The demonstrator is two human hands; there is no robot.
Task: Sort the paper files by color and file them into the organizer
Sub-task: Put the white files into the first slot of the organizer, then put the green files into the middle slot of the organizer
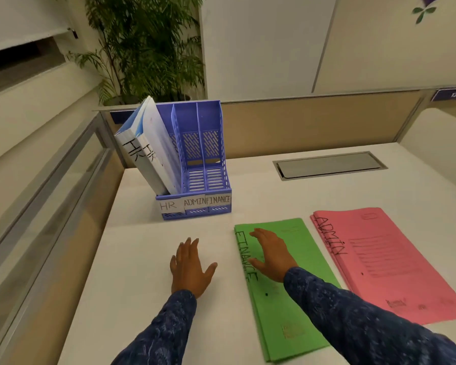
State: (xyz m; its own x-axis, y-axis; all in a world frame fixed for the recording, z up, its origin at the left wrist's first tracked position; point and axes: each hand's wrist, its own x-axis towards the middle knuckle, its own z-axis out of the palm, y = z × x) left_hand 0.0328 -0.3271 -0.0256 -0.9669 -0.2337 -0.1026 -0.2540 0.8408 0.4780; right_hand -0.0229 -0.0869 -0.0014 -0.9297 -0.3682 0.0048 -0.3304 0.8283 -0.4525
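Observation:
A blue three-slot organizer (211, 117) stands at the back left of the desk, its front labelled HR, ADMIN and FINANCE. White files marked HR (153, 151) lean in its left slot; the other two slots hold nothing. A green stack marked FINANCE (282, 306) lies flat in front of me. A pink stack marked ADMIN (385, 262) lies to its right. My right hand (273, 255) rests flat on the green stack with straight fingers. My left hand (190, 267) lies flat on the bare desk left of the green stack, fingers spread.
The white desk (148, 248) has a grey cable hatch (329, 165) at the back right. Low partition walls run along the back and a glass-topped one along the left. A potted plant (145, 48) stands behind the organizer.

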